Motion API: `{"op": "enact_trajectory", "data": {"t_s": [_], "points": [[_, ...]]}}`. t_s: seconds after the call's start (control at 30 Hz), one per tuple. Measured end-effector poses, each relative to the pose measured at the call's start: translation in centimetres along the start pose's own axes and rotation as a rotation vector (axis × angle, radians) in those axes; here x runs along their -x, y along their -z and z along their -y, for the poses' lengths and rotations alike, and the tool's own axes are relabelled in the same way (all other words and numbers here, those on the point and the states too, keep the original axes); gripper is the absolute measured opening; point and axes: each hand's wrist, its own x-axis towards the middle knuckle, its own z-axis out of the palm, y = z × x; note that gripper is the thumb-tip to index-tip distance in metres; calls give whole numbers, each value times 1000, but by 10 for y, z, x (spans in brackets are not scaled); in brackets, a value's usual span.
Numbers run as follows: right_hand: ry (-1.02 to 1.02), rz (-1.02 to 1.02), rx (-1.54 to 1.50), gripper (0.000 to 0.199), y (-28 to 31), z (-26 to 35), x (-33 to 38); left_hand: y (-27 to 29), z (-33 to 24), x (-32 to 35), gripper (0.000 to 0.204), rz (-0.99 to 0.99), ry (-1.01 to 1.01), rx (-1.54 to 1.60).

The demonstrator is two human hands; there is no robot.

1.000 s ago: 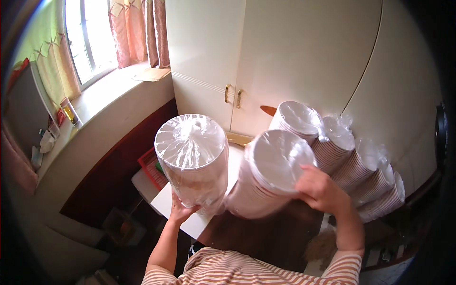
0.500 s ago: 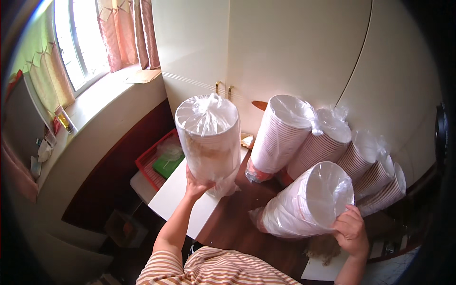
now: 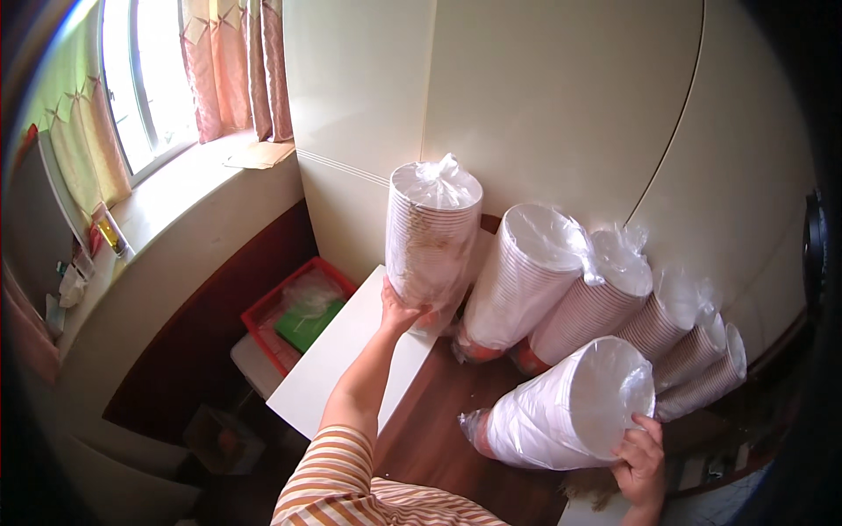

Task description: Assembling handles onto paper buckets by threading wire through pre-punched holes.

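My left hand (image 3: pixel 400 310) grips the lower end of a tall stack of white paper tubs (image 3: pixel 431 237), wrapped in a clear plastic bag knotted on top. The stack stands nearly upright over the far end of the white board, and brownish smudges show on its side. At the right, my right hand (image 3: pixel 642 459) has its fingers closed on the rim of another bagged stack of tubs (image 3: pixel 533 410). That one lies tilted on the dark brown tabletop (image 3: pixel 438 421), its open end toward my right hand.
Several more bagged tub stacks (image 3: pixel 519 280) lean in a row against the pale cabinet (image 3: pixel 544 105). A white board (image 3: pixel 338 373) lies on the left of the table. Beyond it are a red basket (image 3: pixel 279 351) with a green item and a window ledge (image 3: pixel 184 188).
My left hand has carried its stack away from me and to the right, close to the leaning row. My right hand still holds the rim of the tilted stack.
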Motion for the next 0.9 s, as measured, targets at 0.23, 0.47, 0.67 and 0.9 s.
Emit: {"op": "enact_trajectory", "data": {"t_s": [0.23,0.47,0.67,0.9], "points": [[40,-26,6,18,-3,-2,-4,0,-21,16,140,82,108,-14],[45,-42,-19,22,-5,-7,0,-14,53,106,107,261,246,-261],[23,-59,-22,30,-4,-4,-2,-8,32,195,58,462,195,53],[19,-73,-31,45,1,-2,-4,11,1,225,47,747,301,127]]}}
